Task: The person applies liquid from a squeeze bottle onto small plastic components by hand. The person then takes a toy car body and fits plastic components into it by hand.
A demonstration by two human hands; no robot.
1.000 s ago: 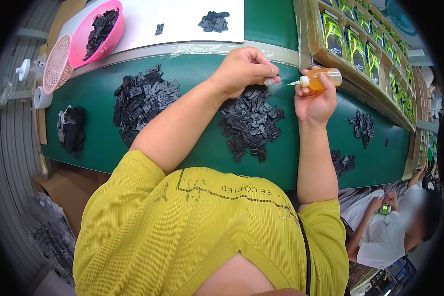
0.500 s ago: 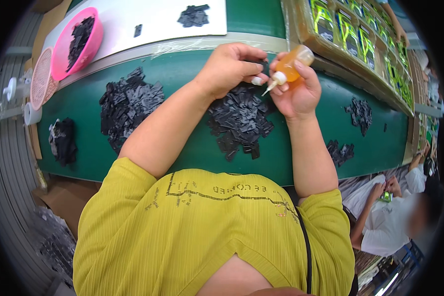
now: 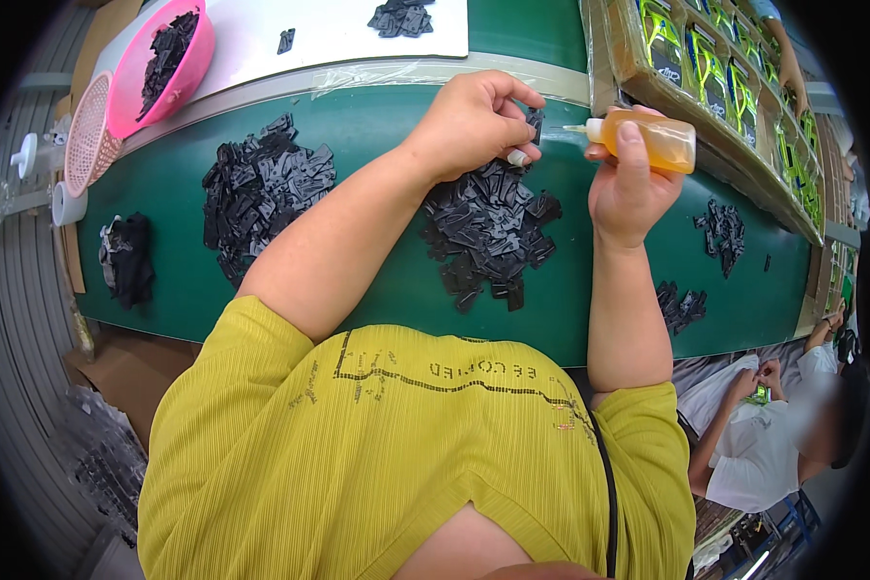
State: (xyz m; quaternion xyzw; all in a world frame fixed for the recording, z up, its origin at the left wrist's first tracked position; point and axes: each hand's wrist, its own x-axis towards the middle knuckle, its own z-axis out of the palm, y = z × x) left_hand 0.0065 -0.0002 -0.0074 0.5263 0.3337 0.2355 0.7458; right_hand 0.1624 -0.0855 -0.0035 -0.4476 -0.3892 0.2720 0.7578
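Between the fingertips of my left hand (image 3: 471, 126) is a small black plastic piece (image 3: 535, 120), held up above a heap of such pieces (image 3: 493, 232). One finger of that hand wears a white covering. My right hand (image 3: 630, 193) is closed around a squeeze bottle (image 3: 659, 141) of amber liquid. The bottle lies tilted on its side, its thin nozzle pointing left toward the black piece, with a gap between them. A larger heap of black pieces (image 3: 261, 193) lies on the green table to the left of my left forearm.
A pink basin (image 3: 200, 68) with black pieces stands far left beside a pale pink basket (image 3: 89, 145). Smaller black piles (image 3: 722, 235) lie at the right. A box of packaged yellow-green items (image 3: 706, 87) borders the far right. A person in white (image 3: 756, 454) sits at right.
My right hand has moved right and turned the bottle from nozzle-down to nearly level, nozzle away from the left fingers. The left hand has shifted slightly, and its black piece shows more clearly.
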